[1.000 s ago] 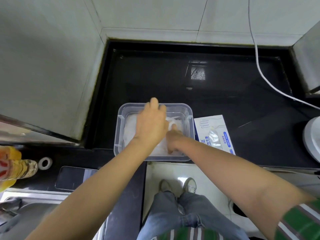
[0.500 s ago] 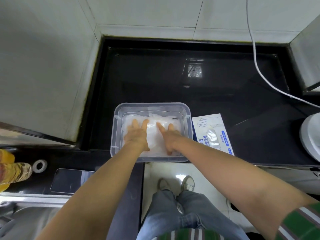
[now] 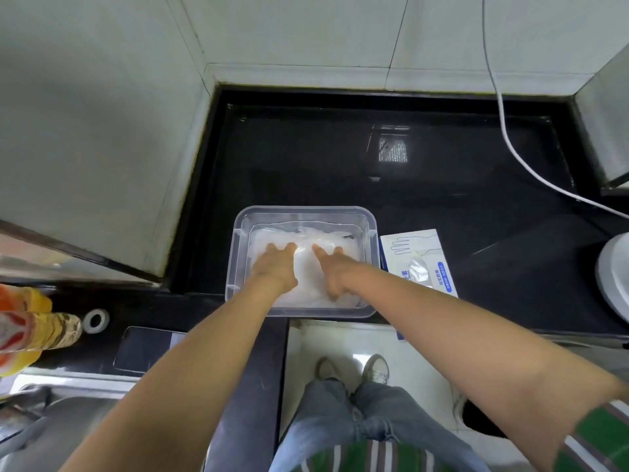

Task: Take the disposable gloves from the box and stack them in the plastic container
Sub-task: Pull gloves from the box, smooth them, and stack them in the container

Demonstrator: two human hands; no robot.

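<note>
Stacking step: left hand (image 3: 275,267) and right hand (image 3: 332,272), fingers straight, press gloves (image 3: 307,277) flat in container (image 3: 306,210); next pull probably from box (image 3: 420,264) at container's 3 o'clock.

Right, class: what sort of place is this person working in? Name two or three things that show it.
Probably a home kitchen: a black countertop against tiled walls, a steel sink at lower left, and what looks like a cooking-oil bottle near it.
</note>
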